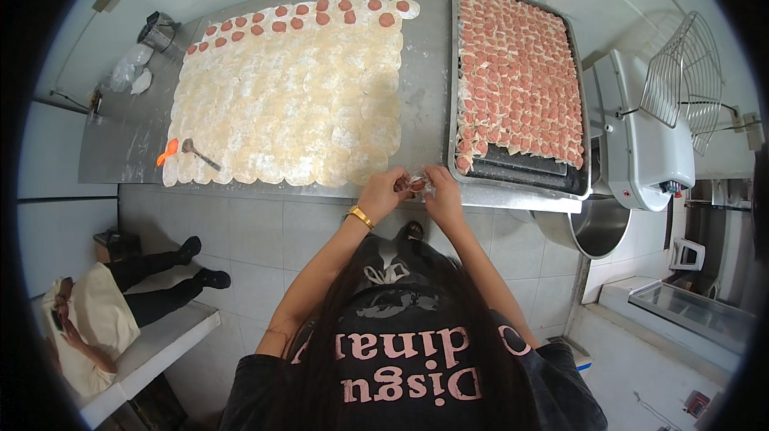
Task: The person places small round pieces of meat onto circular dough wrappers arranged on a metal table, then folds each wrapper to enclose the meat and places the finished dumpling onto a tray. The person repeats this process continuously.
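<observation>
Close to the table's front edge, my left hand (385,193) and my right hand (442,195) pinch a small dumpling (416,183) between them, its pale wrapper gathered around a pinkish filling. To the left lie overlapping rows of round, floured dough wrappers (288,118). Along the far rows, several wrappers carry a round lump of meat filling (323,19). At right, a large dark tray (525,165) holds many filled dumplings (521,70) packed in rows; a strip of its near end shows bare.
A spoon (200,155) and an orange item (167,152) lie on the wrappers' near left corner. A metal container (158,32) and a plastic bag (130,68) stand far left. A white mixer (641,126) with wire guard and steel bowl (597,227) is right. A person (96,311) sits lower left.
</observation>
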Demonstrator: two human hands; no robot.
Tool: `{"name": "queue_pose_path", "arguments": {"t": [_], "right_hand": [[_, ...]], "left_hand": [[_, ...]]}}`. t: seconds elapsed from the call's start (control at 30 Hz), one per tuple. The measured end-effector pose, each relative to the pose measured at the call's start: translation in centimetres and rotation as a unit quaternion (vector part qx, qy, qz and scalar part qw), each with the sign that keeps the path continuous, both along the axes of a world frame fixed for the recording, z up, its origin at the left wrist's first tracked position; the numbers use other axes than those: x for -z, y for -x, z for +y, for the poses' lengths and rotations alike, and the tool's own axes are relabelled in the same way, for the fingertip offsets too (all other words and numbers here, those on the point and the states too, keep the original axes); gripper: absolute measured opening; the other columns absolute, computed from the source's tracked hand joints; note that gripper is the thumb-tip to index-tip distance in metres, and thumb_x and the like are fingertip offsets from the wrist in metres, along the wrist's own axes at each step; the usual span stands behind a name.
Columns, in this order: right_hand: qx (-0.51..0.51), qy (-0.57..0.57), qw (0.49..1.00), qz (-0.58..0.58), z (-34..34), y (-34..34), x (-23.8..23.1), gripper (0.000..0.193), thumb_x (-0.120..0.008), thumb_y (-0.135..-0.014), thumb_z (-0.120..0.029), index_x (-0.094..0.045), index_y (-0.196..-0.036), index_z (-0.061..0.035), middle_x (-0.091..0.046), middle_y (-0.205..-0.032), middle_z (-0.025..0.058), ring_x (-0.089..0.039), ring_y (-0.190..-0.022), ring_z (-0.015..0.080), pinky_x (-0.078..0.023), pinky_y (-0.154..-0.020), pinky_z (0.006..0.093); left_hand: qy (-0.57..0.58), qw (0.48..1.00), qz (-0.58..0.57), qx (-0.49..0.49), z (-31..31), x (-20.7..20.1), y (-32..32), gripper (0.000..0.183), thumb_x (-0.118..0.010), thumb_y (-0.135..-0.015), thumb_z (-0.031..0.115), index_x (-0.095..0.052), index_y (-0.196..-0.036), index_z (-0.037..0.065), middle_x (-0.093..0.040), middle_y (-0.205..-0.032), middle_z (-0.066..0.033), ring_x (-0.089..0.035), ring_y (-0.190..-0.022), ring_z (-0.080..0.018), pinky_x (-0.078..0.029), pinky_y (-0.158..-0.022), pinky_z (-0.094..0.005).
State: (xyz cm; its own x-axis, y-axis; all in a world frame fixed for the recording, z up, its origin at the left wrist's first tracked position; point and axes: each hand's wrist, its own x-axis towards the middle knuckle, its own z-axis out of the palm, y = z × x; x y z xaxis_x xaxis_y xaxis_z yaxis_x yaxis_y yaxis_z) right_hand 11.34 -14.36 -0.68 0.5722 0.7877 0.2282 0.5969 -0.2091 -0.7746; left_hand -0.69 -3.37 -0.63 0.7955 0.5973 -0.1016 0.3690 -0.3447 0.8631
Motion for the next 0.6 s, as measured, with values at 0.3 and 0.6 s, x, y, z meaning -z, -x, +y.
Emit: {"name": "queue_pose_path", "arguments": {"t": [0.3,0.6], "right_hand": [[-0.041,0.020,0.999,-0.014,0.3,0.0,-0.3,0.036,-0.060,-0.065,0.009,-0.060,-0.099,-0.0017,-0.060,-0.092,0.0132,-0.062,-0.084,0.0293,-0.049,-0.071,0.0359],[-0.033,0.022,0.998,0.045,1.2,0.9,-1.5,0.025,-0.051,-0.067,0.008,-0.059,-0.087,-0.0031,-0.057,-0.083,0.0141,-0.056,-0.082,0.0368,-0.045,-0.072,0.0435]], "left_hand": [[-0.011,1.000,0.022,0.008,0.3,-0.9,0.3,0.030,-0.078,-0.068,0.011,-0.060,-0.090,0.002,-0.064,-0.072,-0.0111,-0.064,-0.068,-0.0227,-0.050,-0.065,-0.0322],[-0.046,0.999,0.019,0.015,0.2,-1.9,-0.1,0.026,-0.071,-0.072,0.003,-0.060,-0.095,0.001,-0.066,-0.078,-0.0132,-0.067,-0.075,-0.0228,-0.051,-0.066,-0.0317]]}}
